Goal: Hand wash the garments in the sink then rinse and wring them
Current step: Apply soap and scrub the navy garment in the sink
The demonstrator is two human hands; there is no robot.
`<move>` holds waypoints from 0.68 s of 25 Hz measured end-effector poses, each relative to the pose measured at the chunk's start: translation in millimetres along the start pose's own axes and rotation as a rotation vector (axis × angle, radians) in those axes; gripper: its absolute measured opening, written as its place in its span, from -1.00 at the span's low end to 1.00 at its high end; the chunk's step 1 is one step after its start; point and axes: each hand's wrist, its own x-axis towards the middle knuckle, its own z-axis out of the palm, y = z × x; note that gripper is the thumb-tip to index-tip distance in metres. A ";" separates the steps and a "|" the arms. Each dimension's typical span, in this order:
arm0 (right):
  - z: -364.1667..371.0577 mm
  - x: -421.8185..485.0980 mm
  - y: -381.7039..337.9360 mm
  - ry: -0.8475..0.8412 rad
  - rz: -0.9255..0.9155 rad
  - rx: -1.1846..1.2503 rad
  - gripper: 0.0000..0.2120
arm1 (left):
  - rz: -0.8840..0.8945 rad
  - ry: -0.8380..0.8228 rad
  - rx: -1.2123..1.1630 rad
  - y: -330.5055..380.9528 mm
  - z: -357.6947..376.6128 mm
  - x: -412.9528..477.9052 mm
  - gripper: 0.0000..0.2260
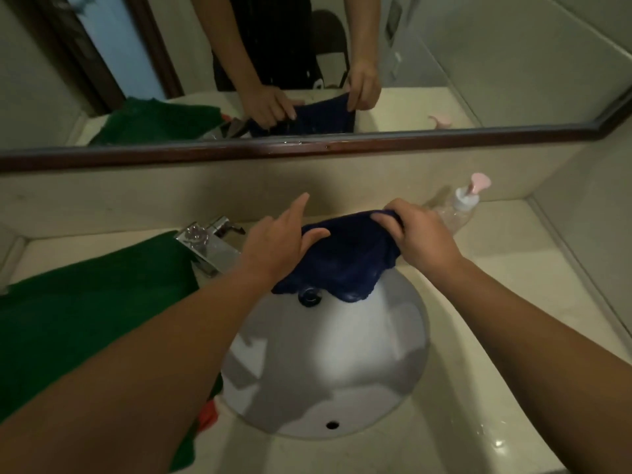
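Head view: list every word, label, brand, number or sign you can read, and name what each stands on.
No text can be read anywhere.
On the pump bottle: clear, no label shows.
On the tap: no legible marking.
On the navy garment: no tag shows.
In the mirror: a white mark on dark clothing, too blurred to read.

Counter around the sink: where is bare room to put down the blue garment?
Right of the sink, the counter is bare from the soap bottle to the front edge, though wet in spots. The left is crowded: green cloth and faucet.
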 end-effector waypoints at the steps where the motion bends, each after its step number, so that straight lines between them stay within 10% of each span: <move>1: -4.3 -3.5 -0.7 0.045 -0.024 -0.002 -0.60 | 0.018 0.046 0.006 2.9 -5.2 -1.8 -0.32; 4: 2.5 -29.0 0.4 0.061 -0.075 -0.046 -0.60 | 0.082 0.017 -0.066 1.7 1.9 -21.4 -0.37; 11: 91.3 -133.7 37.7 -0.750 -0.077 -0.244 -0.40 | 0.012 -0.749 -0.030 -32.6 118.5 -123.8 -0.32; 17: 100.7 -126.7 34.6 -0.590 0.049 -0.143 -0.64 | 0.014 -0.552 0.023 -15.5 126.4 -112.7 -0.34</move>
